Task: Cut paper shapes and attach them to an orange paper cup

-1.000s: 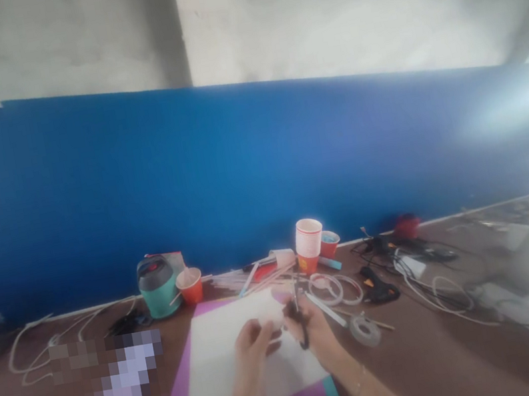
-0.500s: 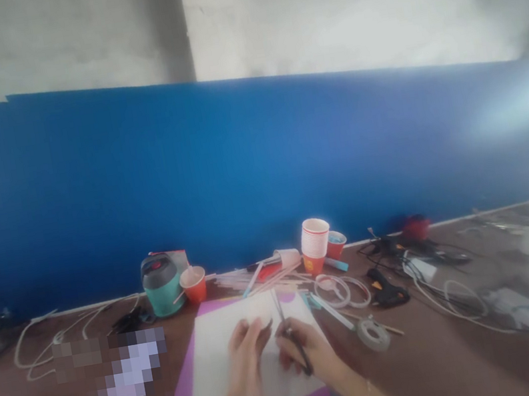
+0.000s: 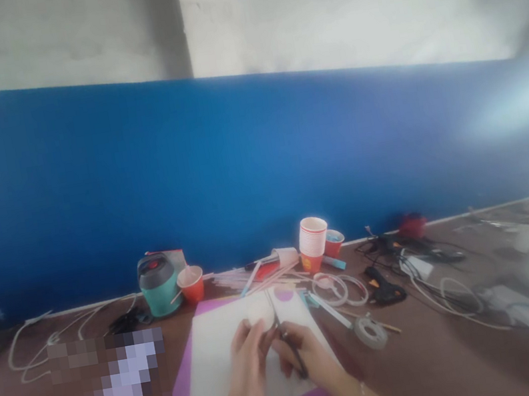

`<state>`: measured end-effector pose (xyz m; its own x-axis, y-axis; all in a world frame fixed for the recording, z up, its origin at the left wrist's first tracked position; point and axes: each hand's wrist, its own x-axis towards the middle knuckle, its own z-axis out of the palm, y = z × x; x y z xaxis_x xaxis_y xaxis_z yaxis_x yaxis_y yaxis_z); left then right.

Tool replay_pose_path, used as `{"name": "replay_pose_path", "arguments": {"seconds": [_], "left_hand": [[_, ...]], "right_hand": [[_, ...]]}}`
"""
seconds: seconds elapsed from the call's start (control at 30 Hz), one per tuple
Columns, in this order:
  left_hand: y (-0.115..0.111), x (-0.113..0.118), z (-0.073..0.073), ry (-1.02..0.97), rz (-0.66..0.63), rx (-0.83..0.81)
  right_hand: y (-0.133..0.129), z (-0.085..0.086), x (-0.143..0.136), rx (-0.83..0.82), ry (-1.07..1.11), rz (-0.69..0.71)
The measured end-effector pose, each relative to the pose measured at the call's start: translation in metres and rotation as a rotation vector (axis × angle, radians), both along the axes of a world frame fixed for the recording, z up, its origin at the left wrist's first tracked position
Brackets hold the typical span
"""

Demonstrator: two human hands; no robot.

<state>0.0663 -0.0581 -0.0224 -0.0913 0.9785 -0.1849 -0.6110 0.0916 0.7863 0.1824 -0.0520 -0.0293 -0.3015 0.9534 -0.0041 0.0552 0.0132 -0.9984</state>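
My left hand (image 3: 248,356) is closed on a small white piece of paper (image 3: 258,307) whose upper edge looks rounded. My right hand (image 3: 306,348) grips a pair of dark-handled scissors (image 3: 299,360), with the blades pointing away from me along the paper's right side. Both hands are close together over a large white sheet (image 3: 212,369). Purple sheets (image 3: 187,380) show from under its edges. Fingers hide part of the small piece and the scissors' pivot.
Behind the sheets are paper straws (image 3: 230,279), an orange cup (image 3: 191,284), a teal container (image 3: 159,288) and a stack of paper cups (image 3: 313,244). On the right lie tape rolls (image 3: 371,331), a black glue gun (image 3: 385,286) and cables. A blue partition (image 3: 250,173) stands behind.
My hands have come closer together. The scissors have shifted left, against the small white piece, and the blades look nearer each other. The view has moved slightly.
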Motion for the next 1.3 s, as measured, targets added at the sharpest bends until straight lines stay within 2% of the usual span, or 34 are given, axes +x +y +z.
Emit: {"name": "replay_pose_path", "arguments": {"seconds": [0.27,0.57,0.7,0.87,1.0,1.2,1.3], "left_hand": [[0.001,-0.001,-0.004,-0.077,-0.029,0.051],[0.001,-0.001,-0.008,-0.097,-0.021,0.04],[0.002,-0.002,-0.008,-0.109,-0.004,0.049],[0.002,0.001,-0.01,-0.101,-0.043,0.077],[0.0,0.004,-0.012,0.033,-0.089,0.069],[0.002,-0.002,-0.005,0.389,-0.107,0.088],[0.004,-0.004,-0.008,0.414,-0.094,0.086]], "right_hand": [[-0.001,0.003,-0.002,0.014,-0.025,-0.023],[0.003,-0.01,-0.004,0.044,-0.039,-0.047],[0.004,-0.009,-0.004,0.026,-0.052,-0.06],[0.004,-0.004,-0.001,0.067,0.095,-0.18],[0.008,-0.01,0.004,0.074,0.175,-0.232],[0.013,-0.013,0.01,-0.038,0.084,-0.112],[0.013,-0.012,0.01,-0.031,0.05,-0.083]]}}
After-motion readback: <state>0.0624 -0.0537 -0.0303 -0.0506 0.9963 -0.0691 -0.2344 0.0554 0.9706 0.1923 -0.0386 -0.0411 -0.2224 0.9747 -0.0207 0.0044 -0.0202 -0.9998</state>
